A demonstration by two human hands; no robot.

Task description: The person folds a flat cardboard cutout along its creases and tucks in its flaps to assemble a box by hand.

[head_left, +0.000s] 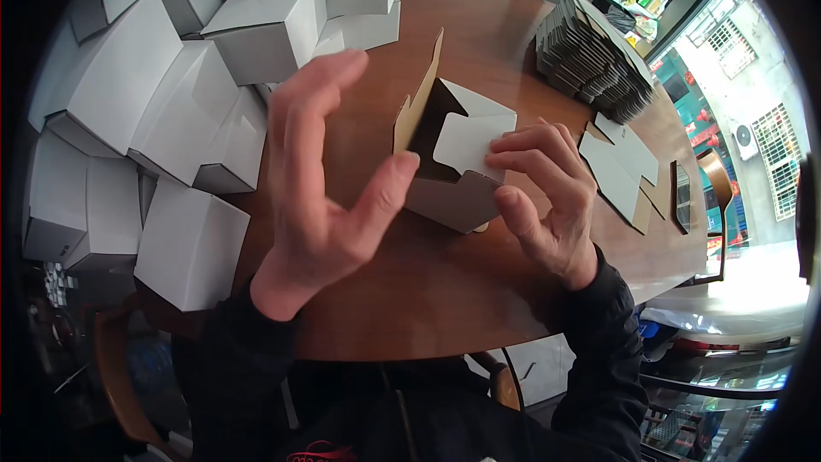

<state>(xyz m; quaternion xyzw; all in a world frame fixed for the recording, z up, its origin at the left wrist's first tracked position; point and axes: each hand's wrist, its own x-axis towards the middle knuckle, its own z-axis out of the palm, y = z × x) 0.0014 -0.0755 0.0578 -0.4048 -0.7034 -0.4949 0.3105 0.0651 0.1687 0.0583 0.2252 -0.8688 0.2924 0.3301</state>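
Brown wooden table [368, 316] carries closed white boxes [111, 77] heaped on the left and a stack of flat cardboard [590, 60] far right, apparently unfolded. Between them, at the middle, sits one box [449, 205], seemingly part-made: walls up, white flap [470, 139] turned inward, lid [419, 90] not yet closed. Its opening faces up, the lid rising along the left side; its long axis isn't clear. Left hand [321, 197] spreads wide, holding nothing. Right hand [552, 192] half curls, fingertips at the flap; whether they grip, I cannot tell.
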